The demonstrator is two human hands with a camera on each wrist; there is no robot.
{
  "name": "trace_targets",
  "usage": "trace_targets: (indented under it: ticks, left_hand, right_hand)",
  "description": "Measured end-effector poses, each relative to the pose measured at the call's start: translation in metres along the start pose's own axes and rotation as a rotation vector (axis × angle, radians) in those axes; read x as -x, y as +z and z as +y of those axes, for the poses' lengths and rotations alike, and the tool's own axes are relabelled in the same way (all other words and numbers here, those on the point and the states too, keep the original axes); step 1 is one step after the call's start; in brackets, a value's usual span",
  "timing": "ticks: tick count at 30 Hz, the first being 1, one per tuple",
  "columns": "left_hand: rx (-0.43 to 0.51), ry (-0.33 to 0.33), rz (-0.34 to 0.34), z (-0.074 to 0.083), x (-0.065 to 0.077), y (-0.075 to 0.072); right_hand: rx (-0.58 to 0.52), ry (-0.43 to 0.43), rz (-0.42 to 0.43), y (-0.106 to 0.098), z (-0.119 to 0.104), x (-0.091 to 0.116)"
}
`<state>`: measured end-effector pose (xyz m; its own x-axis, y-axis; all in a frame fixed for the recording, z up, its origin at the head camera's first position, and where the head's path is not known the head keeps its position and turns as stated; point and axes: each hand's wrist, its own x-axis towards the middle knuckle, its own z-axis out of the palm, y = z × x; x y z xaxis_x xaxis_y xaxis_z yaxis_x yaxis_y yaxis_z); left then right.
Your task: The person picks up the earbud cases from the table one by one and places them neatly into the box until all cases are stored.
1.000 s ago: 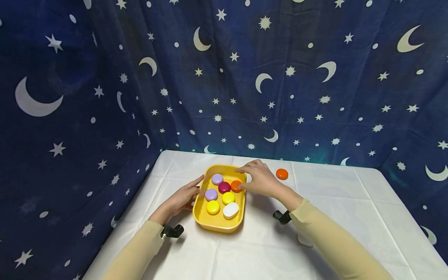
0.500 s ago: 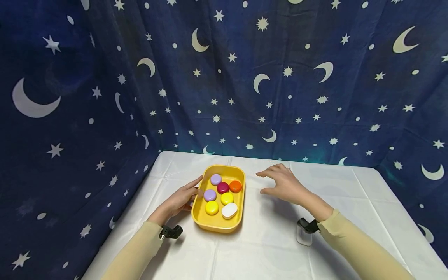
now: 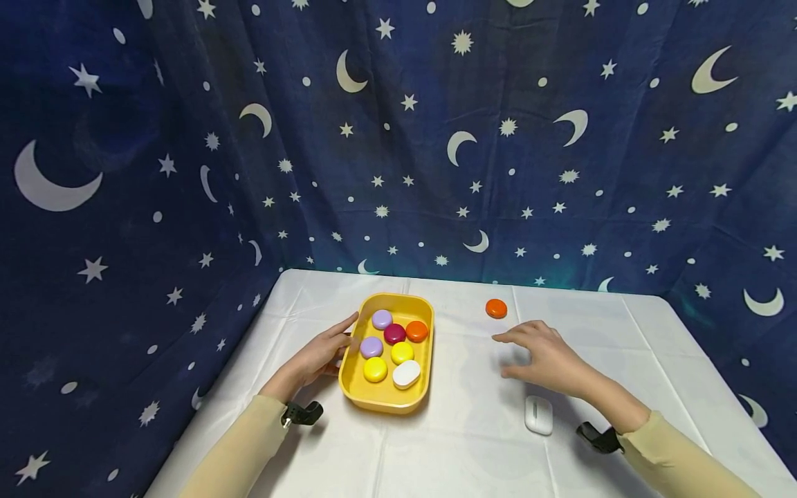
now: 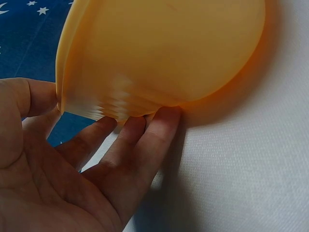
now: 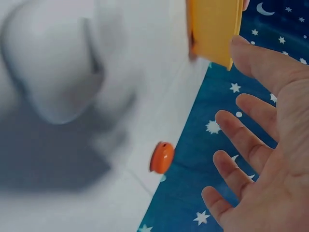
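A yellow rounded rectangular tray [image 3: 386, 402] stands on a white-covered table. My left hand [image 3: 319, 356] touches its left outer wall with fairly straight fingertips, as the left wrist view shows. Inside lie two lilac discs [image 3: 382, 319], a dark magenta disc [image 3: 394, 334], an orange disc [image 3: 416, 330], two yellow discs [image 3: 402, 353] and a white oval piece [image 3: 407, 374]. My right hand [image 3: 548, 356] hovers right of the tray, fingers spread and holding nothing. Beyond it another orange disc [image 3: 496, 308] lies on the table; nearer lies a white rounded case-like object [image 3: 538, 415].
Dark blue cloth [image 3: 436, 138] with moons and stars hangs behind and left of the white table [image 3: 461, 443]. The table's far edge runs just behind the tray and the loose orange disc. Black wrist straps [image 3: 301, 413] sit on both forearms.
My right hand lets go of the orange disc in the tray and moves right and nearer, uncovering the loose orange disc and the white object. The left hand stays at the tray.
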<state>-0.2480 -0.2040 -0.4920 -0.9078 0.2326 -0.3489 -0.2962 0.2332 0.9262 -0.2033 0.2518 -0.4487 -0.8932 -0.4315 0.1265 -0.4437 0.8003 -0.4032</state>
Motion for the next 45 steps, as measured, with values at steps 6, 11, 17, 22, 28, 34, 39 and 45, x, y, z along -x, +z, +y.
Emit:
trace_targets:
  ticks: [6,11,17,22,28,34,39,45]
  left_hand:
    - [0.004,-0.002,-0.003,0.000,0.001,0.000]
    - [0.009,-0.010,-0.005,0.000,0.002,0.000]
    - [0.000,-0.007,0.000,0.002,0.001,0.000]
    - [0.001,-0.013,-0.007,0.002,0.000,-0.001]
    - [0.000,-0.012,-0.017,0.003,0.002,-0.001]
    - [0.010,-0.009,-0.020,0.003,0.002,-0.001]
    - [0.007,-0.003,-0.020,0.003,0.002,-0.001]
    - [0.019,0.003,-0.040,0.003,0.003,-0.001]
  right_hand:
    - [-0.006,0.021,0.001,0.001,0.009,0.029]
    - [0.018,0.052,0.003,0.002,0.017,0.050]
    - [0.050,0.078,-0.004,0.004,0.023,0.070]
    - [0.053,0.101,-0.006,0.010,0.028,0.083]
    - [0.059,0.134,-0.024,0.020,0.028,0.093]
    - [0.059,0.158,-0.027,0.027,0.026,0.095]
    - [0.063,0.175,-0.026,0.033,0.025,0.096]
    - [0.072,0.160,0.014,0.037,0.025,0.097]
